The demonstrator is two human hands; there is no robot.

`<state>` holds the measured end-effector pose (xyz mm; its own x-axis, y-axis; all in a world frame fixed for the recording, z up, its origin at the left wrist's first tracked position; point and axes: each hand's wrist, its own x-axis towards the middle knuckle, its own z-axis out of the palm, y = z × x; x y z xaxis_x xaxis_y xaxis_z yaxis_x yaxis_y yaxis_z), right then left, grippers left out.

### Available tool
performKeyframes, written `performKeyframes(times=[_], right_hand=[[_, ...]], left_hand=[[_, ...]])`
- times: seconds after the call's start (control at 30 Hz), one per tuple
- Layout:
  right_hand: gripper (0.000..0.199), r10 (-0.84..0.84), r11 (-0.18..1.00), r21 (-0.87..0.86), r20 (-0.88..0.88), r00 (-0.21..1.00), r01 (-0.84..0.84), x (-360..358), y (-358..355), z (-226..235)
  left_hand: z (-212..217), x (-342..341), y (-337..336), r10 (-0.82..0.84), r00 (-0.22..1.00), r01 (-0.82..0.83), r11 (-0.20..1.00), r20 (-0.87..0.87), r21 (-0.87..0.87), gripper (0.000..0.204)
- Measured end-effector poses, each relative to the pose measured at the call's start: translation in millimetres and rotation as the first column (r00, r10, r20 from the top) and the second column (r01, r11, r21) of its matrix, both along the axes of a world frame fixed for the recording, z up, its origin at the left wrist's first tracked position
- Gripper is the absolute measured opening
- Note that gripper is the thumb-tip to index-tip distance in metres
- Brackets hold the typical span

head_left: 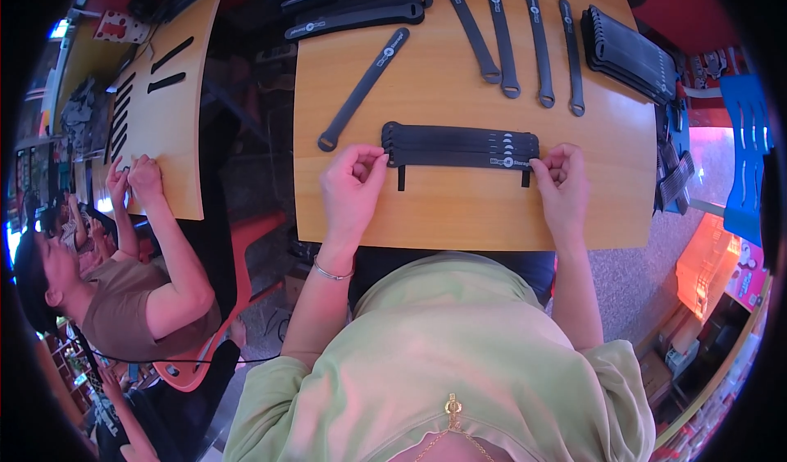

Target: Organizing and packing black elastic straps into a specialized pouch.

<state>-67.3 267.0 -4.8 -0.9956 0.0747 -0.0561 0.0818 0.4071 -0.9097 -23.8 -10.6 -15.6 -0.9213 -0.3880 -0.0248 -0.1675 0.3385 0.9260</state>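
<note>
Several black storage straps [455, 143] lie overlapped in a neat row on the wooden table [459, 216] in front of me. Their slotted ends are on the left and white print is on the right. My left hand [352, 187] pinches the left end of the nearest strap. At its right end, the thumb and fingertips of my right hand [564, 185] close on the same strap. Two short dark strips, a left one [402, 178] and a right one [525, 179], stick out from under the row toward me.
One loose strap [361, 93] lies slanted beyond my left hand. Several single straps [537, 48] are spread farther back. Strap stacks stand at the back left [357, 15] and back right [631, 56]. A co-worker [123, 298] sits at another table [176, 134] on the left.
</note>
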Motion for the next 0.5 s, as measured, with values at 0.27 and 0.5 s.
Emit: performKeyframes(times=[0.27, 0.5], right_hand=[[0.026, -0.011, 1.0, 0.016, -0.01, 1.0, 0.011, -0.2, -0.2, -0.4], [0.026, -0.017, 1.0, 0.025, 0.0, 1.0, 0.017, -0.5, -1.6, 1.2]], left_hand=[[-3.1, -0.5, -0.9, -0.006, 1.0, 0.006, 1.0, -0.004, -0.003, 0.006], [-2.5, -1.0, -0.3, -0.002, 1.0, 0.002, 1.0, -0.001, -0.011, 0.007]])
